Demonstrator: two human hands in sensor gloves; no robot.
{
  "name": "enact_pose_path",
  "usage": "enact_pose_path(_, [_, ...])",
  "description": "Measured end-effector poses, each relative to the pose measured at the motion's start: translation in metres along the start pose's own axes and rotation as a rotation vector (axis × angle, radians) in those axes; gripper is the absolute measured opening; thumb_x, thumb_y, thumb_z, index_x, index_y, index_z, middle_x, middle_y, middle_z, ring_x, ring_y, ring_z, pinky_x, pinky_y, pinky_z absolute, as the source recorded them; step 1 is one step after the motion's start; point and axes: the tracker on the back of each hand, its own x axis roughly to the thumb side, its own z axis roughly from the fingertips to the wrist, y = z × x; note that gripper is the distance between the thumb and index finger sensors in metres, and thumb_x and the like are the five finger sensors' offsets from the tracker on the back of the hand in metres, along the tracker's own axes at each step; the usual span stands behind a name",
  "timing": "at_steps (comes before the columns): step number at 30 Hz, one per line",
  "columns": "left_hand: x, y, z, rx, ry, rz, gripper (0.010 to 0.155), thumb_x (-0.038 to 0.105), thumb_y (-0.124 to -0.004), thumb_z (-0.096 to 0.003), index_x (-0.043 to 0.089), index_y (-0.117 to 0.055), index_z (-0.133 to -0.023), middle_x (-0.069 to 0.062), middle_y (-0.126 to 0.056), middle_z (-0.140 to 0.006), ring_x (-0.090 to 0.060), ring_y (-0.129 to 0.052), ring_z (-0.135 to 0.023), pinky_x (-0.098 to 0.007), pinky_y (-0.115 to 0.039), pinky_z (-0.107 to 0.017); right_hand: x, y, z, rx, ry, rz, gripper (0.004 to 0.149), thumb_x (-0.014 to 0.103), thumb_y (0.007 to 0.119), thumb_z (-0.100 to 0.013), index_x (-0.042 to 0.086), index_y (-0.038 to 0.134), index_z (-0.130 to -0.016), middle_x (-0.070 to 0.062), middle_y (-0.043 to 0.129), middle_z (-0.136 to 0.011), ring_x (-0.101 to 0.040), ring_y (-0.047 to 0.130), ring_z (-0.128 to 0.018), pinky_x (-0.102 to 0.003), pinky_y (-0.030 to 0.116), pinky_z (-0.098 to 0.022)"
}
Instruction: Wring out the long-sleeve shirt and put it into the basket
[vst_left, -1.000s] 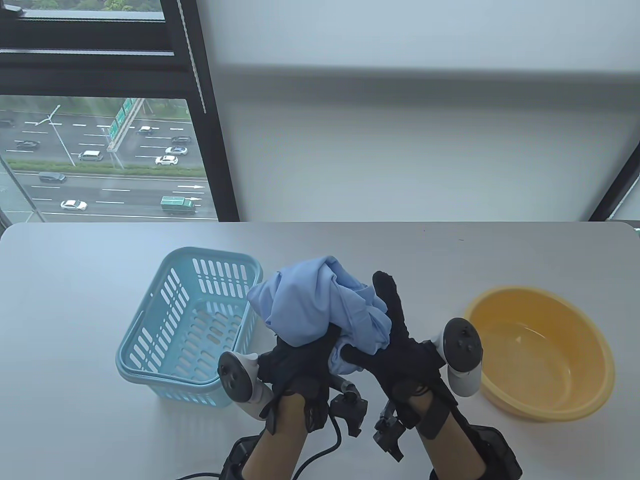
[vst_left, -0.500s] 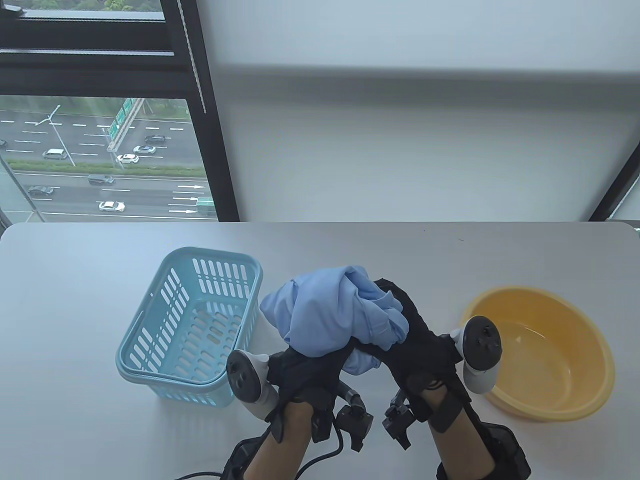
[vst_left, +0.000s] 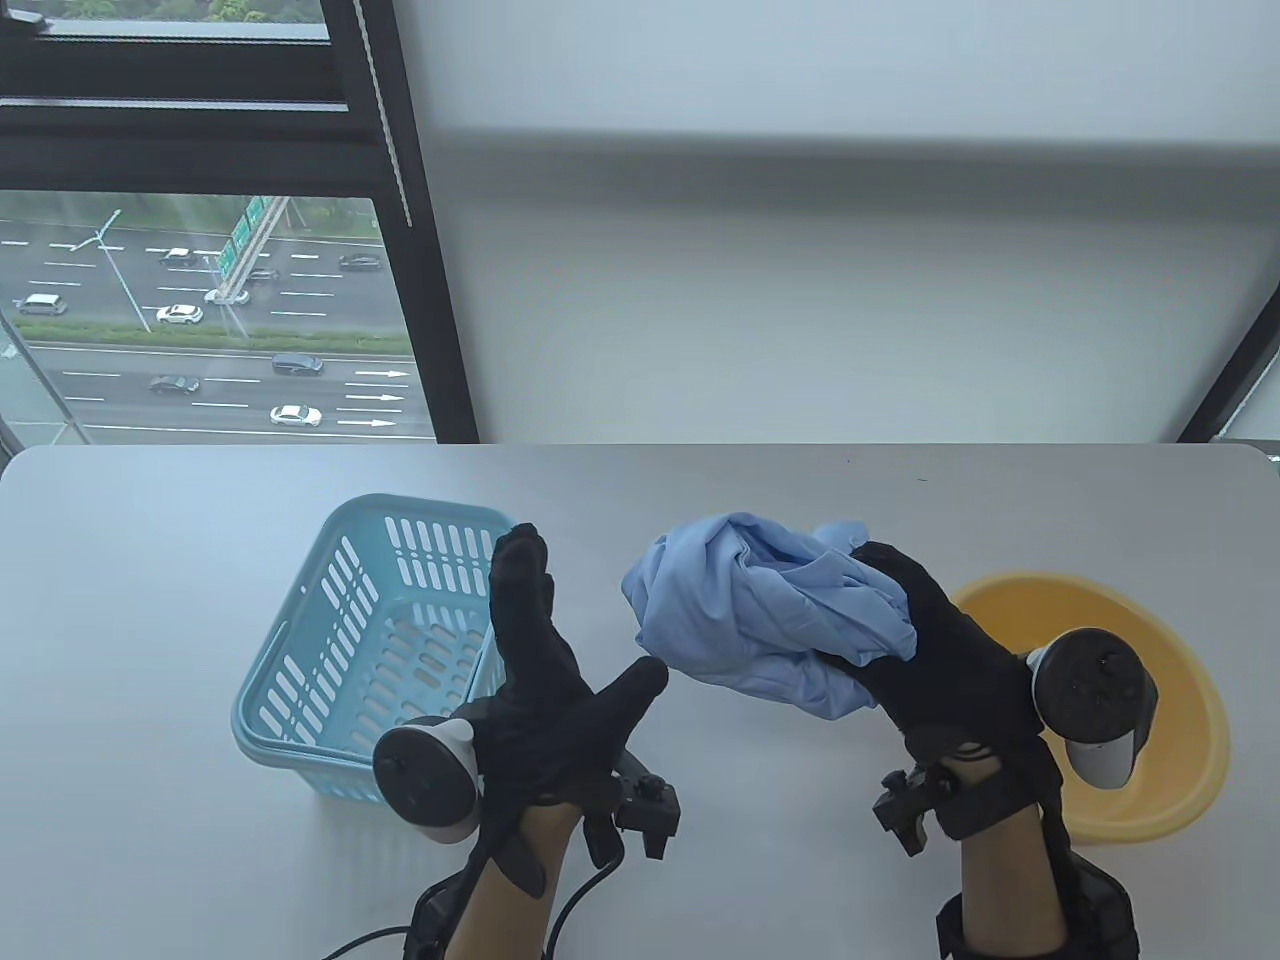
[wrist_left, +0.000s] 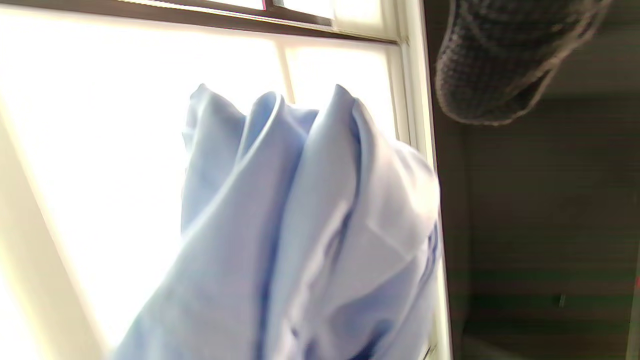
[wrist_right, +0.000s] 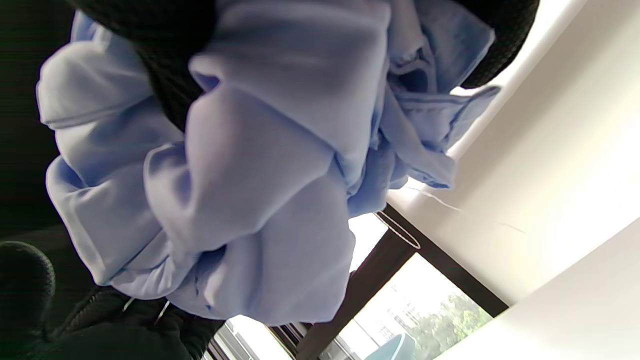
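tabletop (vst_left: 150, 600): pale grey, carrying the basket at about 8 o'clock and the basin at about 4 o'clock.
basin (vst_left: 1185, 690): yellow and round, partly behind the right hand's tracker; whether water sits in it I cannot tell.
basket (vst_left: 330, 650): light blue with slotted walls, nothing visible inside it, just beyond the left hand.
long-sleeve shirt (vst_left: 760, 610): pale blue, bunched into a loose wad, held up off the tabletop near the centre, between basket and basin and nearer the basin.
right hand (vst_left: 940, 660): its fingers (wrist_right: 170, 75) are curled round the wad from the 4 o'clock side; the right wrist view shows cloth bulging around them.
left hand (vst_left: 540, 680): flat and spread, thumb out toward 2 o'clock, holding nothing, apart from the shirt.
step in hand: judged to be the wringing, with only one hand on the cloth.
doing it well: bring the left hand back onto the free end at about 9 o'clock, grip firmly, and twist the two ends opposite ways over the basin, so any drips miss the tabletop; then carry the wad toward 8 o'clock to the basket.
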Motion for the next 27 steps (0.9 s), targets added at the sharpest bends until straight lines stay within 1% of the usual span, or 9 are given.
enact_pose_path(3, [0.005,-0.009,-0.002,-0.142,-0.082,-0.107,0.125,0.081,-0.088,-0.0498,0.024,0.003,-0.113,-0.018,0.006,-0.121,-0.051,-0.007,-0.112,-0.067,-0.022,-0.078,0.001,0.003,-0.002,0.111,0.010,0.023,0.075,0.055,0.094,-0.053,0.025,0.058,-0.112,-0.010,0.080,-0.098,-0.035,0.088,-0.080,-0.057,0.069,-0.066])
enact_pose_path(5, [0.004,-0.019,-0.003,-0.266,-0.078,-0.131,0.124,0.083,-0.087,-0.0490,0.027,0.002,-0.114,-0.017,-0.001,-0.125,-0.052,-0.015,-0.115,-0.069,-0.028,-0.079,0.002,0.007,-0.004,0.182,0.002,0.046,0.075,0.055,0.094,-0.052,0.025,0.059,-0.112,-0.010,0.081,-0.098,-0.036,0.089,-0.080,-0.057,0.069,-0.066])
enact_pose_path(6, [0.002,-0.027,-0.004,-0.343,-0.057,-0.135,0.120,0.082,-0.088,-0.0490,0.029,-0.004,-0.116,-0.016,-0.010,-0.128,-0.053,-0.024,-0.116,-0.069,-0.032,-0.080,0.003,0.010,-0.005,0.221,0.003,0.055,0.076,0.055,0.094,-0.052,0.025,0.058,-0.112,-0.010,0.081,-0.098,-0.036,0.089,-0.080,-0.057,0.069,-0.066])
enact_pose_path(8, [-0.002,-0.036,-0.003,-0.405,-0.030,-0.129,0.105,0.081,-0.087,-0.0493,0.032,-0.026,-0.119,-0.012,-0.047,-0.127,-0.046,-0.064,-0.111,-0.064,-0.054,-0.080,0.003,0.011,-0.005,0.224,0.024,0.079,0.075,0.054,0.093,-0.053,0.024,0.058,-0.112,-0.011,0.080,-0.099,-0.038,0.087,-0.081,-0.058,0.067,-0.066])
enact_pose_path(11, [-0.003,-0.048,0.001,-0.300,-0.083,-0.176,0.083,0.075,-0.085,-0.0524,0.031,-0.053,-0.115,-0.006,-0.079,-0.110,-0.040,-0.086,-0.096,-0.058,-0.071,-0.071,0.000,0.007,-0.005,0.214,0.040,0.098,0.075,0.055,0.092,-0.053,0.023,0.058,-0.112,-0.011,0.081,-0.098,-0.038,0.088,-0.081,-0.058,0.068,-0.066])
enact_pose_path(14, [0.004,-0.057,0.005,-0.268,-0.099,-0.253,0.076,0.074,-0.080,-0.0550,0.028,-0.059,-0.112,-0.006,-0.087,-0.100,-0.037,-0.095,-0.084,-0.053,-0.079,-0.063,0.000,0.006,-0.004,0.185,0.053,0.099,0.076,0.056,0.090,-0.054,0.021,0.057,-0.113,-0.013,0.081,-0.097,-0.038,0.087,-0.080,-0.059,0.067,-0.066])
enact_pose_path(18, [0.007,-0.061,0.010,-0.154,-0.079,-0.270,0.073,0.074,-0.075,-0.0577,0.024,-0.060,-0.109,-0.004,-0.093,-0.091,-0.032,-0.104,-0.070,-0.047,-0.087,-0.053,0.010,0.008,-0.001,0.091,0.025,0.133,0.074,0.058,0.088,-0.055,0.023,0.057,-0.112,-0.009,0.081,-0.097,-0.035,0.086,-0.080,-0.057,0.065,-0.067])
enact_pose_path(23, [-0.007,-0.065,0.012,-0.109,0.096,-0.016,0.071,0.071,-0.071,-0.0592,0.018,-0.064,-0.106,-0.005,-0.099,-0.080,-0.029,-0.109,-0.053,-0.042,-0.092,-0.039,0.022,0.015,0.004,-0.089,-0.057,0.244,0.065,0.063,0.083,-0.056,0.027,0.065,-0.107,-0.001,0.086,-0.090,-0.027,0.088,-0.077,-0.053,0.068,-0.067])
enact_pose_path(27, [-0.023,-0.065,0.015,-0.061,0.230,0.231,0.071,0.070,-0.068,-0.0598,0.017,-0.064,-0.105,-0.002,-0.100,-0.075,-0.026,-0.110,-0.048,-0.040,-0.093,-0.035,0.031,0.028,0.008,-0.240,-0.175,0.275,0.058,0.063,0.079,-0.057,0.030,0.069,-0.103,0.001,0.088,-0.085,-0.025,0.089,-0.074,-0.052,0.069,-0.068])
